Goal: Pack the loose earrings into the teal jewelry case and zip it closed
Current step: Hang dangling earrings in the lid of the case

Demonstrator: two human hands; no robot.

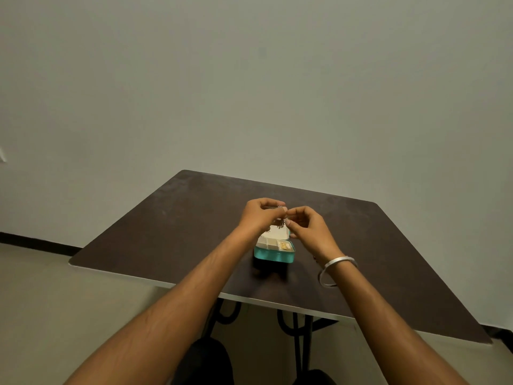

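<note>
Here both hands, left hand [259, 213] and right hand [306, 227], pinch one small earring [283, 216] above the open case [273, 252], at the table's [166, 232] centre, twelve o'clock of its trays. Probably light, snaggy, delicate; hold its hook.

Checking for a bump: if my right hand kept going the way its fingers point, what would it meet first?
Probably the left hand: the right hand points left, fingertips nearly touching; depth unclear.

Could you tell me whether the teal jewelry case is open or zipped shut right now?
Open: the teal jewelry case shows its pale divided compartments, with its lid raised behind them.
</note>
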